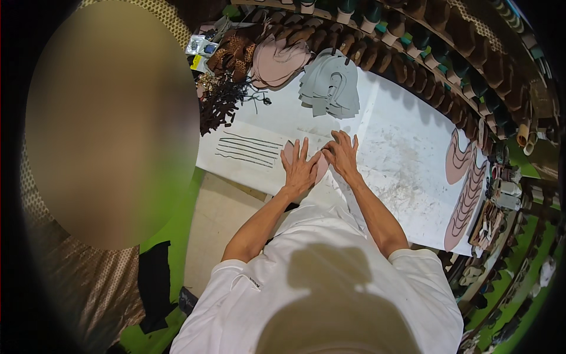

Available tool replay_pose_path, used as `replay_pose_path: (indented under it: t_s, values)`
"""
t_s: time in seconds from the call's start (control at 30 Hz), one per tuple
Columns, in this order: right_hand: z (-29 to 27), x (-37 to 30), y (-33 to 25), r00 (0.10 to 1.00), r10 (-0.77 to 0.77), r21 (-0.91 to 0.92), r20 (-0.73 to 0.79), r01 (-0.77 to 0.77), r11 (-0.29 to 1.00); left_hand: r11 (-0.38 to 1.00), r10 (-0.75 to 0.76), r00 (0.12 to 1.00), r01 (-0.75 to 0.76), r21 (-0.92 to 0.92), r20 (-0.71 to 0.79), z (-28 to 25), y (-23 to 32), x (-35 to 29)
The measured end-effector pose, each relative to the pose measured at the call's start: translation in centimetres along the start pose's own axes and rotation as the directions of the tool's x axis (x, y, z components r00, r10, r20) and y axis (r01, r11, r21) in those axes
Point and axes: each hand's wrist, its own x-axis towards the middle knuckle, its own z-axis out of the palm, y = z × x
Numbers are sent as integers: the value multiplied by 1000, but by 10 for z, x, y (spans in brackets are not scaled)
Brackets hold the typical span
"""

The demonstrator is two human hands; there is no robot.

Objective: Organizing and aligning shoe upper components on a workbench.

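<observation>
A pink sole-shaped piece (322, 169) lies on the white table in front of me, largely hidden by my hands. My left hand (300, 172) rests across it with the fingers spread. At the piece's right edge, my right hand (343, 156) has thumb and forefinger brought together, its other fingers lifted; whatever is in that pinch is too small to make out. Left of my hands, several thin dark strips (247, 150) lie side by side. Past my fingers sits a stack of grey cut pieces (330, 85).
A pile of pink cut sheets (280, 62) and a heap of dark small bits (219, 109) lie at the far left. Pink sole pieces with dark curved edges (466, 200) overlap along the right side. Racks of shoe lasts (407, 74) curve round the table (401, 147).
</observation>
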Motion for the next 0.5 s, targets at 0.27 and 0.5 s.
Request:
replay_pose_path:
  t_s: [0.27,0.5]
  values:
    - [1,4,0,1000,-8,-35,2,8,999,1000,12,1000,-12,-4,18,-2,-2,0]
    - [1,4,0,1000,4,-54,0,-4,999,1000,-7,1000,7,-17,22,0,-2,2]
